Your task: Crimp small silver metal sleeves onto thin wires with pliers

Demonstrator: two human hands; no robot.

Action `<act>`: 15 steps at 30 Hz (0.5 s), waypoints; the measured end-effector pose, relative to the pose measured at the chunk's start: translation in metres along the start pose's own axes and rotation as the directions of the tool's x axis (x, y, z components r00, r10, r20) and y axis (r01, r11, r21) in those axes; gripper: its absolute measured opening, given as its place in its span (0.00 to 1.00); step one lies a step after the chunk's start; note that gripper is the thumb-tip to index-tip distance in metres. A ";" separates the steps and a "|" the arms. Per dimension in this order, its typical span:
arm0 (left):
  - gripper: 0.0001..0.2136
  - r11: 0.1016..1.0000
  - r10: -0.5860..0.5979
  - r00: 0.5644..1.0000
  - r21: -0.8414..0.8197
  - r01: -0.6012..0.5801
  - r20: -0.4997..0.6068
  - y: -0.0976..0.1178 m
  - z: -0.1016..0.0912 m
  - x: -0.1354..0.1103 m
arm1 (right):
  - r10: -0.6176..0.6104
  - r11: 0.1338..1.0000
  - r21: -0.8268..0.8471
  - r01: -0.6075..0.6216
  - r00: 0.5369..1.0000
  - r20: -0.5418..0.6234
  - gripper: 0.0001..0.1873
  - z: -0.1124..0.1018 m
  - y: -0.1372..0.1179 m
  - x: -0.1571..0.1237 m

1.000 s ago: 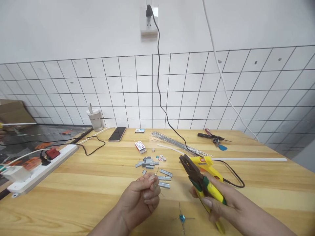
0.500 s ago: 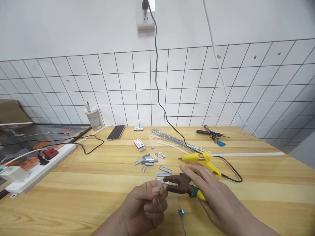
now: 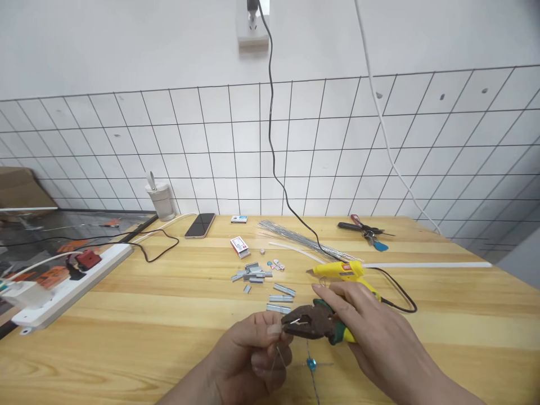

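Note:
Between thumb and fingers, my left hand [image 3: 257, 351] pinches a thin metal wire [image 3: 282, 358], whose bent strands hang below the fingertips. My right hand [image 3: 363, 323] is wrapped around the green-and-yellow handles of a pair of pliers [image 3: 324, 319]. The dark jaws point left, close to my left fingertips, and a bright bit of wire shows between them. On the table under the pliers lies a small wire piece with a blue bead [image 3: 311, 364] at its crossing.
A yellow glue gun [image 3: 340, 270] lies behind my right hand. Several staple strips [image 3: 255, 274], a small box [image 3: 239, 246], a bundle of wires [image 3: 295, 236], a phone [image 3: 200, 225] and keys [image 3: 371, 236] are farther back. A power strip [image 3: 76, 281] sits at left.
The pliers' jaws have narrowed and now reach the wire at my left fingertips. My left hand has shifted slightly right, and the view has moved a little.

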State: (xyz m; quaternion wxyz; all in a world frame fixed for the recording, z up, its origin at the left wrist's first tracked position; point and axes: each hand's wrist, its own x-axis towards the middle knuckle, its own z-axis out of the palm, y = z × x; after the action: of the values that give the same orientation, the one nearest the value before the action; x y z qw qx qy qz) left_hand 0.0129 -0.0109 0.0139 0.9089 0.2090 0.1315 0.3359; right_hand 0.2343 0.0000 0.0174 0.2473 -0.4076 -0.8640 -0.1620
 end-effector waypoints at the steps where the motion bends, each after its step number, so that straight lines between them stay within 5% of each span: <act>1: 0.08 1.000 0.003 1.000 0.008 -0.003 0.001 0.000 -0.001 0.000 | 0.002 1.000 -0.006 -0.002 1.000 0.000 0.42 0.000 0.000 0.000; 15: 0.10 0.977 0.108 0.987 0.196 -0.084 -0.115 0.002 -0.002 0.001 | 0.030 0.996 -0.090 -0.026 0.998 0.048 0.35 0.003 0.000 -0.005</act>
State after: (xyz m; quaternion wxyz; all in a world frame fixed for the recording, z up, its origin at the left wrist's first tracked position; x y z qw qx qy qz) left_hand 0.0113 -0.0080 0.0129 0.8573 0.2797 0.2096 0.3779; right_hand 0.2362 -0.0017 0.0127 0.2099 -0.4342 -0.8559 -0.1869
